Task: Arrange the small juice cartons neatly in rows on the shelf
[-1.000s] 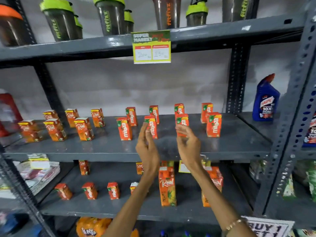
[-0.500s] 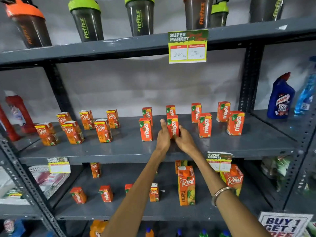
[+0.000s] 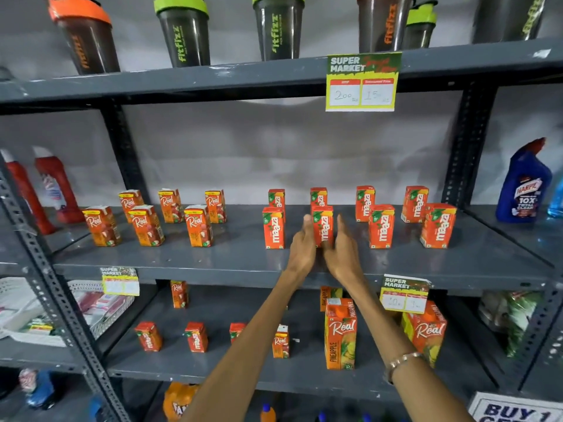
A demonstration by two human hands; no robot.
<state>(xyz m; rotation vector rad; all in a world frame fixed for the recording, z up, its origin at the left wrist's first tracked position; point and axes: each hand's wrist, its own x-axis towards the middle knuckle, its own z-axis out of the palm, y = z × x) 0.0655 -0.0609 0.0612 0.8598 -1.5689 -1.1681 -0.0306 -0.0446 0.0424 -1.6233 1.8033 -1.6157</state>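
Note:
On the grey middle shelf [image 3: 213, 260], small orange Maaza cartons stand in two rows on the right half. Small Real cartons [image 3: 198, 225] stand in two looser rows on the left half. My left hand [image 3: 302, 246] and my right hand [image 3: 343, 249] flank one front-row Maaza carton [image 3: 323, 225], which stands upright on the shelf. Both hands are flat with fingers stretched out. The left fingertips touch the carton's left side, while the right hand lies close to its right side. Neighbouring front-row cartons are the left Maaza carton [image 3: 274, 227] and the right Maaza carton [image 3: 381, 226].
The lower shelf [image 3: 243, 376] holds scattered small cartons and tall Real pineapple cartons [image 3: 340, 336]. Shaker bottles [image 3: 182, 32] line the top shelf. A blue cleaner bottle [image 3: 524, 184] stands at right and red bottles [image 3: 58, 187] at left. Price tags [image 3: 362, 82] hang from shelf edges.
The view has shifted so the shelf sits further right and closer. My hands went from raised with spread fingers to lying flat on both sides of the front-row Maaza carton.

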